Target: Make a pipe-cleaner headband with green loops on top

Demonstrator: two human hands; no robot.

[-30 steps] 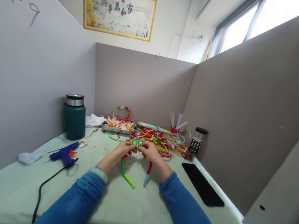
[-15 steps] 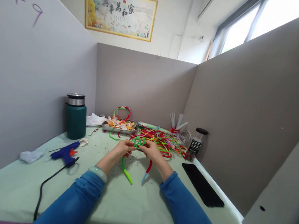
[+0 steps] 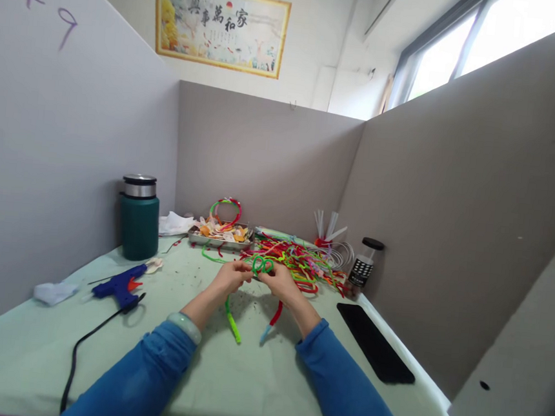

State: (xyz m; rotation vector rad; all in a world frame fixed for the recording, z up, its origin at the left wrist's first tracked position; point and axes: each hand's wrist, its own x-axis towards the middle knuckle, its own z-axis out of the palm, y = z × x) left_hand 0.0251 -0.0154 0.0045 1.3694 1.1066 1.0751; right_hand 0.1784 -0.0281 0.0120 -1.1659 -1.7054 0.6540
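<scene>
Several small loops of green pipe cleaner [image 3: 256,262] stand up between my two hands above the middle of the table. My left hand [image 3: 230,278] pinches at their left side, fingers closed. On the other side, the thumb and fingers of my right hand [image 3: 281,281] are closed on the loops. A yellow-green fuzzy end [image 3: 233,325] hangs below my left hand, and a red fuzzy end with a light-blue tip [image 3: 271,324] hangs below my right. Both look like ends of one wrapped band, but its middle is hidden by my fingers.
A heap of coloured pipe cleaners [image 3: 297,261] lies behind my hands, beside a metal tray [image 3: 220,243] of petal-like pieces. Leftward are a blue glue gun [image 3: 118,286] and a green flask [image 3: 138,225]. A black phone-like slab [image 3: 375,343] and a black-lidded jar [image 3: 362,270] sit right.
The green loops have shifted slightly right and turned a little between my fingers. Below, the hanging ends have swung slightly left. Both hands keep their pinch.
</scene>
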